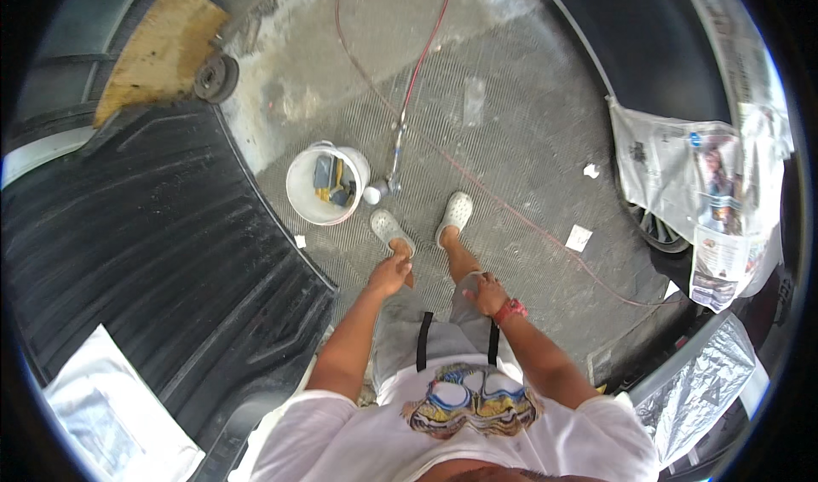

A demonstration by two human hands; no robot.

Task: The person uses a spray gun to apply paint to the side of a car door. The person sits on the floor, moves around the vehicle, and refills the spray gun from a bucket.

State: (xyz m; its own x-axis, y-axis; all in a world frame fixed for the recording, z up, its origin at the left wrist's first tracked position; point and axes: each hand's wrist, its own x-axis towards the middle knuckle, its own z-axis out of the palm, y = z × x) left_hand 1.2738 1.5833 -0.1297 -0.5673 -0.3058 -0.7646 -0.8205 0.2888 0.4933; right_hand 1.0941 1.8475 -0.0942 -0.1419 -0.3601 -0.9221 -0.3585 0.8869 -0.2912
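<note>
- Currently, in the head view, nothing is seen to be held by the left hand (390, 275), which is placed by the left knee; its fingers look curled, but how far they are closed cannot be told.
- The right hand (488, 295), with a red watch (511, 310) worn at the wrist, is rested on the grey shorts (464, 316) near the right knee; its fingers look loosely spread, and no object is seen to be gripped.
- Ahead of the feet, a metal air tool (385, 191) is left on the floor (511, 158), just beside the bucket and apart from both hands; it is joined to a red hose (416, 73).
- By the left shoe, a white bucket (300, 186) is placed, in which grey and yellow blocks (325, 173) are kept.
- At the right, newspaper (720, 192) is hung over part of a dark panel (652, 39), and shiny plastic (699, 388) is spread lower down; the covering there can be judged done, at least in part, while much of the panel is left bare.
- At the left, a black ribbed liner (153, 218) is seen, with a white sheet (119, 405) laid over one corner.
- As neither tool nor blocks are in hand, a pause seems to be shown; how much is left cannot be judged further.
</note>
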